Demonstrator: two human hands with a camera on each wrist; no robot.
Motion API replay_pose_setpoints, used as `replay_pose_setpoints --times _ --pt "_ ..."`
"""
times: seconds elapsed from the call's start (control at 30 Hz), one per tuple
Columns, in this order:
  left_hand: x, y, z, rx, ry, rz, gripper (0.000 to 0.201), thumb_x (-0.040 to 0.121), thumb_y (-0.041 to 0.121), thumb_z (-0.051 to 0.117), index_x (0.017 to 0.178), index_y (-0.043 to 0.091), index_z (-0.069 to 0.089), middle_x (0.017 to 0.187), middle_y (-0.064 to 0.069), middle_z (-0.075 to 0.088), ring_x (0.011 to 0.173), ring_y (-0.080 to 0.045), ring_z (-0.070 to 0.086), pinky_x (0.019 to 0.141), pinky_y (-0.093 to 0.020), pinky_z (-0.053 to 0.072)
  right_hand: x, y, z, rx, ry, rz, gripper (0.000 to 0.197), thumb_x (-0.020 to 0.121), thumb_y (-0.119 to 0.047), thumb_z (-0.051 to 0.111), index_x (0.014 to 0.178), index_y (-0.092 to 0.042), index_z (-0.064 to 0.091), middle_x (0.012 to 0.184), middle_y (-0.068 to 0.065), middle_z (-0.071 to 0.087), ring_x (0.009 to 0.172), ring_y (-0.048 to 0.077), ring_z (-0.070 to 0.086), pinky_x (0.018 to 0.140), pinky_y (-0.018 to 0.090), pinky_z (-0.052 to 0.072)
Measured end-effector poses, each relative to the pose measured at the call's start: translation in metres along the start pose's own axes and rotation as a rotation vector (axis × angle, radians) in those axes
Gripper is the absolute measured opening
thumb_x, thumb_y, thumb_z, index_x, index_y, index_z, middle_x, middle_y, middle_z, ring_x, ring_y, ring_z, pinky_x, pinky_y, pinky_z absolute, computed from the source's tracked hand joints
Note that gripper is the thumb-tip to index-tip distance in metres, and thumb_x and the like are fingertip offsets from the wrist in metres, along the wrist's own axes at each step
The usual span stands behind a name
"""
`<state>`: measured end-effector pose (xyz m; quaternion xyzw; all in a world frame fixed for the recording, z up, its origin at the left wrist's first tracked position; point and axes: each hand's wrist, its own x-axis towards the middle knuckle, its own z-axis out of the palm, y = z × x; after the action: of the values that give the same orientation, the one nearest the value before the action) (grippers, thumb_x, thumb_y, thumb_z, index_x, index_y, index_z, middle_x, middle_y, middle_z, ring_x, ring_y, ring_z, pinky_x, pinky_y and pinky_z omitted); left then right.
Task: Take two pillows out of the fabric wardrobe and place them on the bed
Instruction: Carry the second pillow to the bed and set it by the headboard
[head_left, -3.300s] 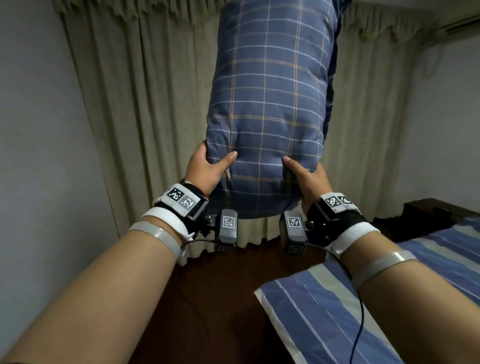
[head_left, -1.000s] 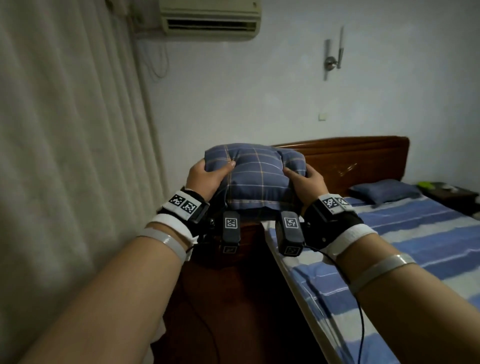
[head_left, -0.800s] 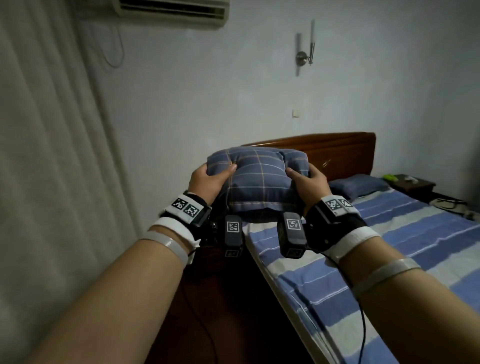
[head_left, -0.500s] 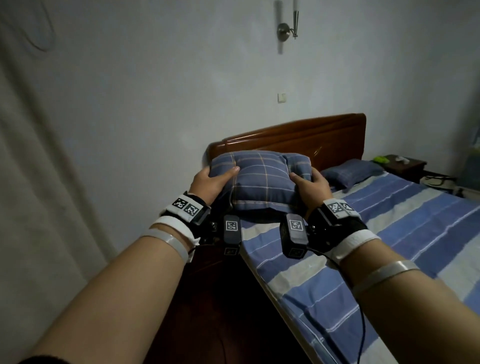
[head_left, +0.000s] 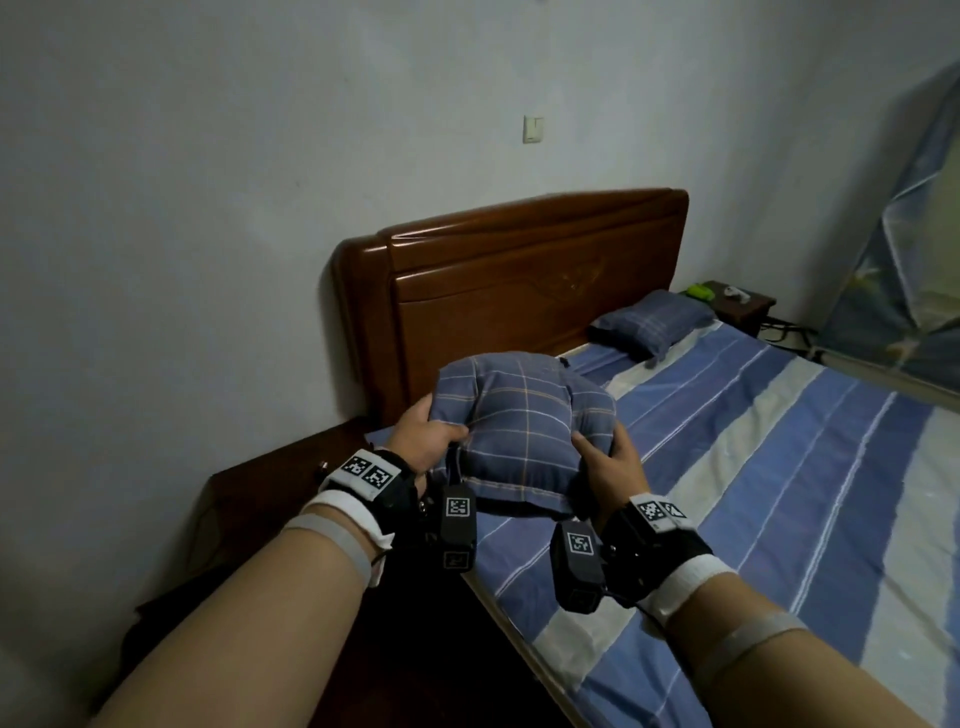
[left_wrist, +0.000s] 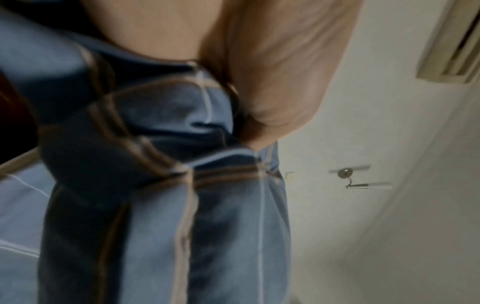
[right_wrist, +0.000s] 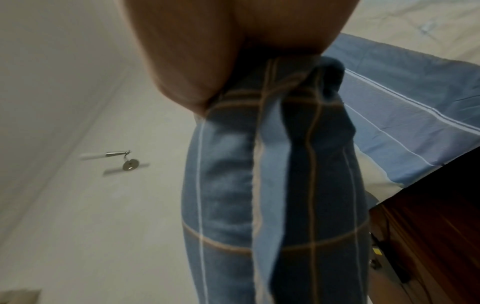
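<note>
A blue plaid pillow (head_left: 524, 431) is held low over the near left corner of the bed (head_left: 779, 467), by the headboard. My left hand (head_left: 423, 439) grips its left end, thumb on top, and my right hand (head_left: 605, 460) grips its right end the same way. Both wrist views show the pillow (left_wrist: 161, 185) (right_wrist: 272, 185) close up, bunched under each palm; the fingers beneath it are hidden. A second blue pillow (head_left: 649, 322) lies at the far side of the bed's head. The fabric wardrobe (head_left: 904, 249) stands at the right edge.
A brown wooden headboard (head_left: 519, 280) backs the bed against a pale wall. A dark wooden nightstand (head_left: 270, 499) stands left of the bed below my left arm. Another nightstand (head_left: 737, 306) with small items stands at the far side. A wall lamp (left_wrist: 348, 176) hangs above.
I have turned from the curtain toward the bed. The pillow has swung down from upright to flat and come lower over the bed's near corner, both hands gripping it throughout.
</note>
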<state>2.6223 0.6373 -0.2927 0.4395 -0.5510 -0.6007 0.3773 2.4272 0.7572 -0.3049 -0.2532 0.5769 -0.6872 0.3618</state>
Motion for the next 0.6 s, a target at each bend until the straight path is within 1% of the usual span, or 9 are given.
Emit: replay_pose_setpoints --times 0.03,0.1,0.2,0.3,0.33,0.43,0.47,0.57,0.6 --pt "0.028 -0.005 -0.011 0.017 -0.031 0.004 0.048 0.065 0.008 0.07 0.107 0.033 0.071 0.115 -0.011 0.077 0.11 -0.035 0.071 0.101 -0.062 0.053 0.015 0.007 0.015 0.0 0.016 0.015 0.04 0.099 -0.011 0.063 0.137 -0.021 0.057 0.118 0.015 0.072 0.106 0.04 0.071 0.092 0.065 0.057" --pt "0.073 -0.005 -0.028 0.046 -0.077 0.016 0.051 0.066 0.007 0.068 0.11 0.033 0.071 0.118 -0.011 0.076 0.113 -0.035 0.07 0.103 -0.061 0.052 0.04 0.015 0.041 0.005 0.043 0.04 0.04 0.1 -0.008 0.061 0.137 -0.02 0.056 0.115 0.013 0.072 0.105 0.038 0.071 0.092 0.062 0.058" --pt "0.135 0.005 -0.039 0.072 -0.123 0.042 0.059 0.072 0.0 0.064 0.125 0.024 0.065 0.125 -0.014 0.072 0.117 -0.034 0.067 0.105 -0.058 0.051 0.088 0.026 0.07 0.01 0.113 0.04 0.042 0.099 -0.007 0.062 0.138 -0.022 0.058 0.116 0.014 0.074 0.107 0.039 0.072 0.093 0.059 0.058" --pt "0.199 0.012 -0.04 0.146 -0.204 0.071 0.061 0.071 0.004 0.063 0.129 0.026 0.063 0.125 -0.011 0.072 0.117 -0.032 0.067 0.106 -0.058 0.051 0.133 0.042 0.09 0.026 0.192 0.029 0.042 0.097 -0.008 0.065 0.135 -0.024 0.059 0.118 0.013 0.074 0.109 0.038 0.072 0.096 0.058 0.058" --pt "0.22 0.013 -0.038 0.164 -0.23 0.078 0.061 0.073 0.002 0.064 0.13 0.025 0.062 0.126 -0.012 0.072 0.118 -0.032 0.067 0.106 -0.057 0.051 0.149 0.048 0.094 0.032 0.223 0.028 0.042 0.096 -0.009 0.065 0.135 -0.025 0.06 0.12 0.013 0.074 0.11 0.037 0.072 0.097 0.059 0.057" --pt "0.287 0.011 -0.027 0.231 -0.302 0.093 0.058 0.083 -0.01 0.062 0.133 0.019 0.06 0.126 -0.013 0.071 0.12 -0.031 0.066 0.108 -0.055 0.05 0.202 0.07 0.104 0.051 0.276 0.052 0.042 0.096 -0.008 0.065 0.135 -0.024 0.06 0.125 0.014 0.073 0.113 0.037 0.071 0.099 0.061 0.056" --pt "0.31 0.008 -0.023 0.259 -0.322 0.091 0.058 0.083 -0.009 0.063 0.133 0.02 0.06 0.126 -0.012 0.071 0.12 -0.03 0.066 0.108 -0.055 0.049 0.221 0.078 0.107 0.056 0.294 0.067 0.041 0.096 -0.008 0.066 0.134 -0.024 0.06 0.125 0.014 0.073 0.113 0.037 0.071 0.1 0.061 0.055" --pt "0.385 -0.006 -0.01 0.334 -0.374 0.098 0.064 0.076 0.008 0.067 0.135 0.031 0.058 0.131 -0.007 0.07 0.124 -0.025 0.065 0.111 -0.054 0.047 0.289 0.108 0.116 0.067 0.336 0.103 0.041 0.096 -0.008 0.065 0.133 -0.026 0.06 0.125 0.012 0.072 0.114 0.037 0.07 0.101 0.063 0.054" --pt "0.408 -0.007 -0.005 0.374 -0.393 0.113 0.065 0.077 0.01 0.067 0.136 0.033 0.056 0.134 -0.006 0.068 0.126 -0.023 0.064 0.113 -0.053 0.046 0.311 0.116 0.121 0.076 0.346 0.12 0.042 0.098 -0.007 0.063 0.135 -0.025 0.058 0.125 0.011 0.072 0.114 0.036 0.069 0.102 0.062 0.053"
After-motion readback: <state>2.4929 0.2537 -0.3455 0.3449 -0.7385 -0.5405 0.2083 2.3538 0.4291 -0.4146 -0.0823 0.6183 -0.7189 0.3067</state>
